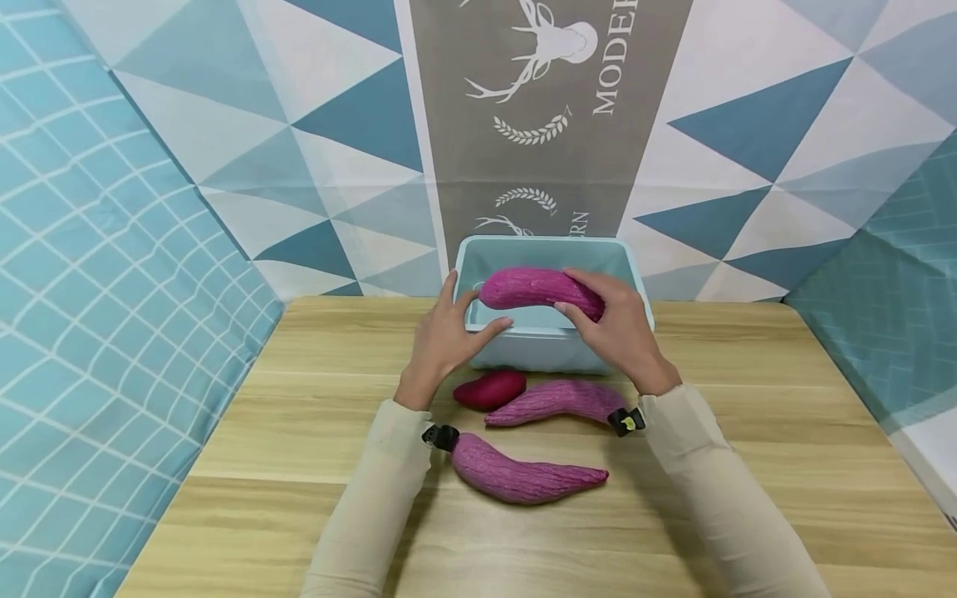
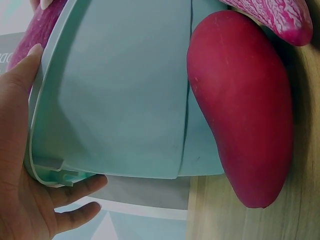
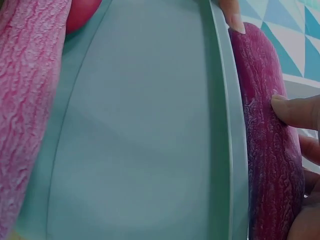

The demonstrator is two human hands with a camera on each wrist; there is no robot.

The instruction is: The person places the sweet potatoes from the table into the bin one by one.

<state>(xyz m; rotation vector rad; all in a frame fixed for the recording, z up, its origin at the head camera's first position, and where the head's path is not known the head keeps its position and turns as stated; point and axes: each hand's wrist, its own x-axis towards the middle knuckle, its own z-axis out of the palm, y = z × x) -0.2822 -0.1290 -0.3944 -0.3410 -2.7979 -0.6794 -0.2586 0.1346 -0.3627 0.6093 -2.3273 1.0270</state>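
Note:
Above the light blue bin, my right hand grips a long, wrinkled purple sweet potato at its right end, thumb in front and fingers behind. In the right wrist view this sweet potato lies along the bin's rim. My left hand is spread at the bin's left front corner, a fingertip right at the sweet potato's left end. The left wrist view has the left thumb by the rim and straight fingers past the corner. A smaller, smooth dark red sweet potato lies before the bin.
Two more wrinkled purple sweet potatoes lie on the wooden table: one just in front of the bin, another nearer, between the forearms. A patterned cloth wall stands behind the bin. Black cameras sit at both wrists.

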